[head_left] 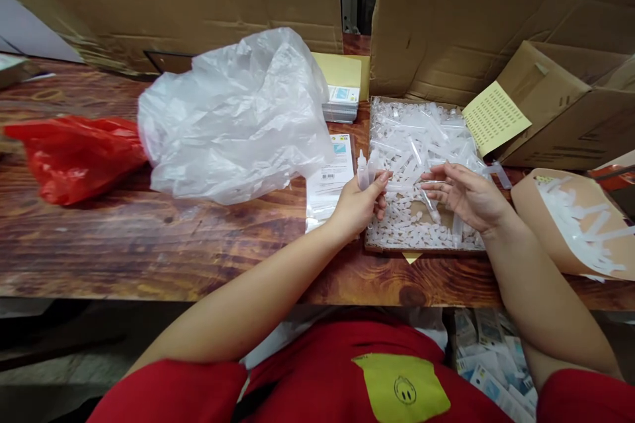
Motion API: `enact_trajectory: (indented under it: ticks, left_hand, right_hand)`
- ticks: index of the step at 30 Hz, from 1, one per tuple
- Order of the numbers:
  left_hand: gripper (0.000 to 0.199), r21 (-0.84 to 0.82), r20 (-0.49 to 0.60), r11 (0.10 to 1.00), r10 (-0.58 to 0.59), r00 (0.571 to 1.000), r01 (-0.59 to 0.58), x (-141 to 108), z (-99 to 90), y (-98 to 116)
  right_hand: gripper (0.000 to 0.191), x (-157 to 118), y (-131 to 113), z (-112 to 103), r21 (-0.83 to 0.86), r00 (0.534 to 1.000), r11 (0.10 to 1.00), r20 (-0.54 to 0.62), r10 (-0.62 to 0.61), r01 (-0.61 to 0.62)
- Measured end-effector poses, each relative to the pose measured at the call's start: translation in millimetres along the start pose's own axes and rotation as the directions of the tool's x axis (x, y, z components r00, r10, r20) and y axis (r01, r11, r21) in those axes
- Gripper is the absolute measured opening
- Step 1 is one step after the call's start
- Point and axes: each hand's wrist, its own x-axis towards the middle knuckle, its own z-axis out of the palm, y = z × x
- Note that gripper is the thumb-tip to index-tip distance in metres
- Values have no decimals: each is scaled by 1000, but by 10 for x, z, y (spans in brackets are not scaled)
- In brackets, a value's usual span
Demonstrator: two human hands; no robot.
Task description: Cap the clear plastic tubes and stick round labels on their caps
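Observation:
My left hand [358, 209] is closed around small translucent plastic tubes [363, 175] with narrow nozzle tips pointing up. It is at the left edge of a shallow cardboard tray [421, 250]. Many clear tubes [421, 125] fill the back of that tray, and a layer of small white plastic pieces [397, 232] covers its front. Over the right part of the tray, my right hand [469, 199] has its fingers stretched out and apart. A clear tube [430, 207] lies in the tray just under those fingers; I see nothing held in them.
A crumpled clear plastic bag [238, 119] and a red bag [79, 158] lie left. Printed cards [342, 152] sit beside the tray, a card stack [341, 109] behind. A tan container [528, 195] of white strips stands right. Cardboard boxes [496, 20] line the back.

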Motion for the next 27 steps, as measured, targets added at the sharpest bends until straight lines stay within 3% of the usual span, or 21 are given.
enact_trajectory:
  ticks: [2,3,5,7,9,11,17,23,27]
  left_hand:
    - [6,41,-2,999,5,1000,-5,0,4,-10]
    - [8,55,-3,998,6,1000,-6,0,3,-17]
    - [12,62,-12,998,5,1000,-4,4,-3,-27]
    - [17,48,-23,999,-1,1000,2,15,-13,-29]
    - [19,18,-32,1000,-13,999,14,34,-26,-24]
    - [16,-13,-38,1000,-24,999,23,56,-40,-18]
    - [20,-77,6,997,-30,1000,30,84,-74,-26]
    - [17,-73,54,996,-43,998,47,80,-71,-27]
    - [13,-45,69,997,-55,996,58,90,-74,-21]
  right_hand:
    - [43,-1,3,-39,-228,993,967,6,-115,113]
    - [39,-7,5,-55,-385,982,904,47,-184,188]
    - [26,-23,14,-77,-632,935,689,229,-272,356]
    - [13,-33,31,-87,-688,854,508,452,-258,518]
    - [12,-33,58,-89,-650,772,434,598,-213,623]
    - [18,-22,93,-93,-632,735,401,650,-193,663]
    - [30,17,183,-117,-694,744,275,643,-179,666]
    - [23,64,263,-94,-736,754,177,612,-237,653]
    - [19,83,279,-74,-754,766,168,586,-264,635]
